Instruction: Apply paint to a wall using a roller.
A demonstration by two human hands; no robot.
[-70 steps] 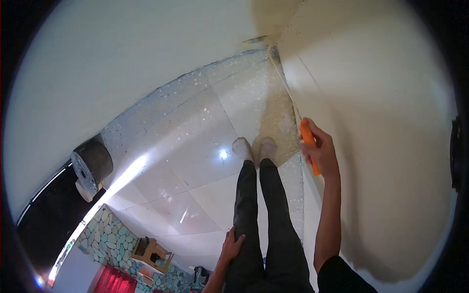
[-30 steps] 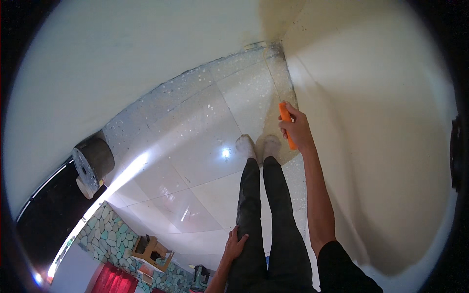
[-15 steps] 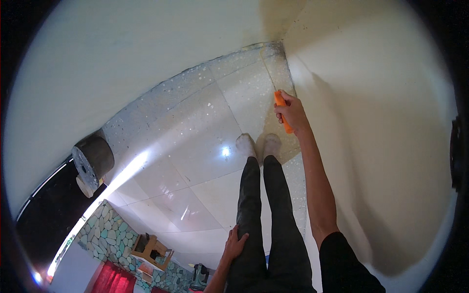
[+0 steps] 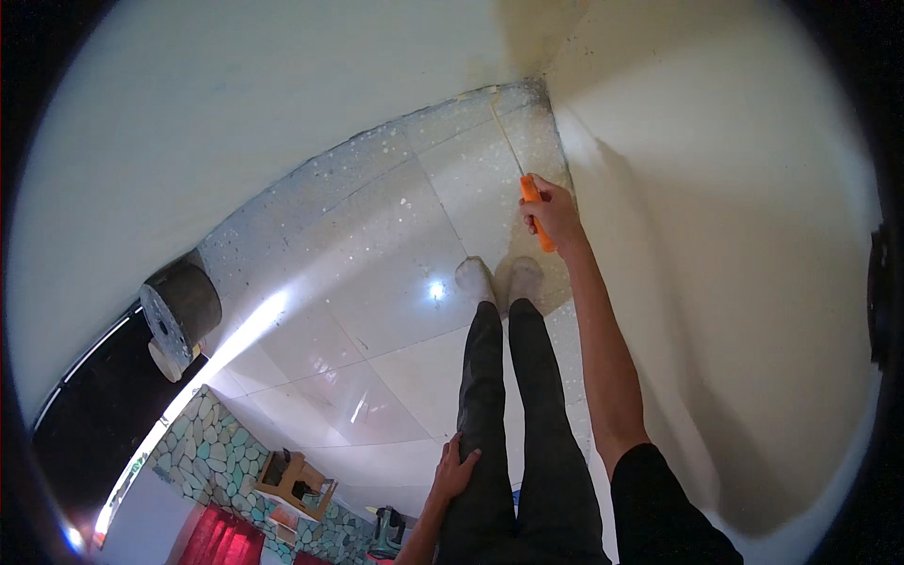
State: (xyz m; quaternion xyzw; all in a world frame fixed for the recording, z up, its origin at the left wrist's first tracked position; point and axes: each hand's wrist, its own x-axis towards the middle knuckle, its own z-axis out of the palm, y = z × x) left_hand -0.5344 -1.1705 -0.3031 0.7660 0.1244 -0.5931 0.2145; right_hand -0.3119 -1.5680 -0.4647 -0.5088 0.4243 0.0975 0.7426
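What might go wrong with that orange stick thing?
The right hand holds the tool only by its orange handle, so the far end of the thin rod might wobble and bump the wall. Also, the feet look sock-covered on a shiny floor, so they might slip.

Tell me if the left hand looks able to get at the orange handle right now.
Probably yes, reaching forward: the left hand rests on the left leg, and no obstacle shows between it and the orange handle, though the right hand grips and partly covers that.
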